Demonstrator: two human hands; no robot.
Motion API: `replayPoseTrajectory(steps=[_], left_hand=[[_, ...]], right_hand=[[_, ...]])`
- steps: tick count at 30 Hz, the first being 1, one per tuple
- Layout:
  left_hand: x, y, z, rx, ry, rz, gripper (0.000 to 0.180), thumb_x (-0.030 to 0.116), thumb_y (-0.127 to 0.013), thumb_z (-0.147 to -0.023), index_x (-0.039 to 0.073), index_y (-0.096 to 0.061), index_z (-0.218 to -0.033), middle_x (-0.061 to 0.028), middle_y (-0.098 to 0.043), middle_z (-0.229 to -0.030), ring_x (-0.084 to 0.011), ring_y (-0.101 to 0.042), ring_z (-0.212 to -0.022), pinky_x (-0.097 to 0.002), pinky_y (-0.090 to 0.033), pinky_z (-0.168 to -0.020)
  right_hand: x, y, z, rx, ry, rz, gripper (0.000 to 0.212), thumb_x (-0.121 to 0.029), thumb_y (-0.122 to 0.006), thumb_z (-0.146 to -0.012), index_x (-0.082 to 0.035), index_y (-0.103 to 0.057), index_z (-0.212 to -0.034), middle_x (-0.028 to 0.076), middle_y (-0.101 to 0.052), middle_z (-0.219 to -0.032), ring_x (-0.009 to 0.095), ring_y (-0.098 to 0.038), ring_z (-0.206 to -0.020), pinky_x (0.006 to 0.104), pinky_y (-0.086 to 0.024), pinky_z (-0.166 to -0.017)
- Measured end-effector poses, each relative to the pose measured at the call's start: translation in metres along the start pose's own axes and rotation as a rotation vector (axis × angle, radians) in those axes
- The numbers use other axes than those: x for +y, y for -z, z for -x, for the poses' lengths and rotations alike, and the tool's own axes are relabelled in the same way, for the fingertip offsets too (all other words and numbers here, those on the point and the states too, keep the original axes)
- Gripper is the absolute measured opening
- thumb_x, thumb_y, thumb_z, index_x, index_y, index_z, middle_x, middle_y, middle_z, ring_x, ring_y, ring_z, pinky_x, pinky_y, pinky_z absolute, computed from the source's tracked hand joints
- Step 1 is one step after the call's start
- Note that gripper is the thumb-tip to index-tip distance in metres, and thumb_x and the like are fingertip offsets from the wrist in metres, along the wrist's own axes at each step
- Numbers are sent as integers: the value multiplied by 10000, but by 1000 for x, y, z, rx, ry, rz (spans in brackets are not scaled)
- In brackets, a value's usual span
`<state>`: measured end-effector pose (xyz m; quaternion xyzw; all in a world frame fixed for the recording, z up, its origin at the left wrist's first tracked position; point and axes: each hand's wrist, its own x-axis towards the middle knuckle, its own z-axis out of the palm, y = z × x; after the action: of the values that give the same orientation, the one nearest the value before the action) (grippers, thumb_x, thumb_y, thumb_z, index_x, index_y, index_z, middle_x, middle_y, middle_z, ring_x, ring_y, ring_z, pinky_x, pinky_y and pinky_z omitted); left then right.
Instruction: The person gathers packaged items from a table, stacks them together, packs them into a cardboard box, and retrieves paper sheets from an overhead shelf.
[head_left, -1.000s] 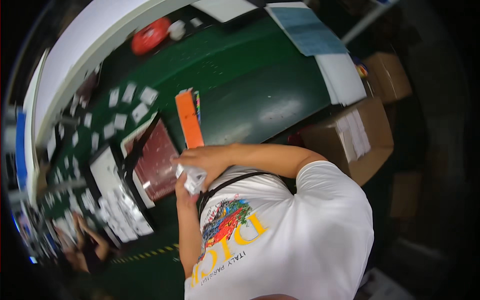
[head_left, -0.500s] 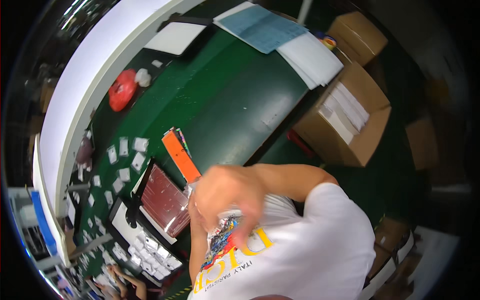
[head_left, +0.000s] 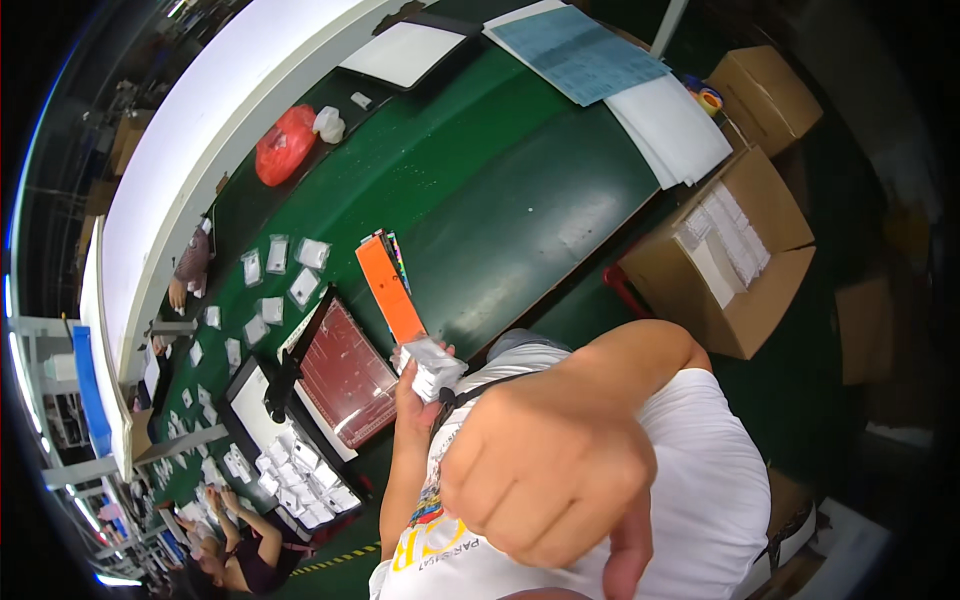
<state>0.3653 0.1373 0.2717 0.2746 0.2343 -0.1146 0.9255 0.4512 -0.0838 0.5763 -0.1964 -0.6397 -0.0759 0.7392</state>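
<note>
My left hand (head_left: 410, 392) is closed around a bundle of small white items in clear plastic bags (head_left: 433, 368), held in front of my shirt. Close to the camera is my right hand (head_left: 550, 470), large in view and apart from the left one. Its fingers are curled and the back of the hand faces up; whatever they may hold is hidden. Just beyond the left hand, an orange strip-like box (head_left: 390, 288) lies on the green table (head_left: 500, 240). A dark red board (head_left: 338, 372) lies beside it.
Several bagged items (head_left: 303, 287) are scattered on the left, and more fill a tray (head_left: 245, 395). A red plastic bag (head_left: 285, 147) lies farther back. An open carton (head_left: 785, 290) stands beyond the table edge on the right. A co-worker (head_left: 250, 550) works at lower left.
My right hand has drawn away from my left, down and right toward the camera. The bagged bundle in my left hand now shows. The whole view has shifted slightly.
</note>
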Motion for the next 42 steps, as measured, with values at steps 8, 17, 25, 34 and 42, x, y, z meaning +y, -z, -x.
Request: replayPoseTrajectory(steps=[8, 17, 25, 34, 42], left_hand=[[7, -17, 24, 66, -25, 170, 518, 230, -635, -898, 75, -456, -1358, -158, -614, -1214, -315, -594, -1171, -459, -470, -1039], [-22, 44, 67, 196, -258, 374, 520, 184, -643, -902, -3, -453, -1349, -221, -594, -1258, -401, -568, -1211, -513, -437, -1064], [-50, 66, 108, 420, -486, 506, 626, 219, -671, -864, 110, -415, -1425, -211, -582, -1277, -411, -543, -1236, -531, -417, -1078], [-78, 80, 111, 558, -553, 709, 697, 179, -710, -848, 134, -365, -1452, -211, -573, -1256, -395, -572, -1186, -526, -464, -1021], [-51, 66, 97, 621, -573, 700, 680, 164, -686, -861, 121, -356, -1454, -198, -564, -1252, -398, -570, -1192, -510, -468, -1024]], right_hand=[[52, 13, 36, -211, -422, 182, 87, -147, -714, -776, -70, -711, -817, 57, -665, -768, 220, -622, -616, 324, -481, -536], [202, 85, 171, 22, -1482, 414, 311, 0, -437, -896, 23, -663, -1110, 97, -693, -763, 150, -678, -732, 290, -548, -701], [418, 155, 278, -562, -1512, 925, 557, -388, -691, -822, -65, -599, -1267, 236, -670, -1096, 367, -665, -1019, 458, -521, -919], [566, 133, 275, -1087, -1649, 1330, 1029, -512, -772, -676, -206, -282, -1527, 219, -335, -1474, 395, -434, -1324, 491, -465, -1020], [611, 140, 293, -1133, -1630, 1330, 895, -505, -768, -662, -96, -445, -1390, 249, -479, -1354, 398, -541, -1215, 466, -496, -983]])
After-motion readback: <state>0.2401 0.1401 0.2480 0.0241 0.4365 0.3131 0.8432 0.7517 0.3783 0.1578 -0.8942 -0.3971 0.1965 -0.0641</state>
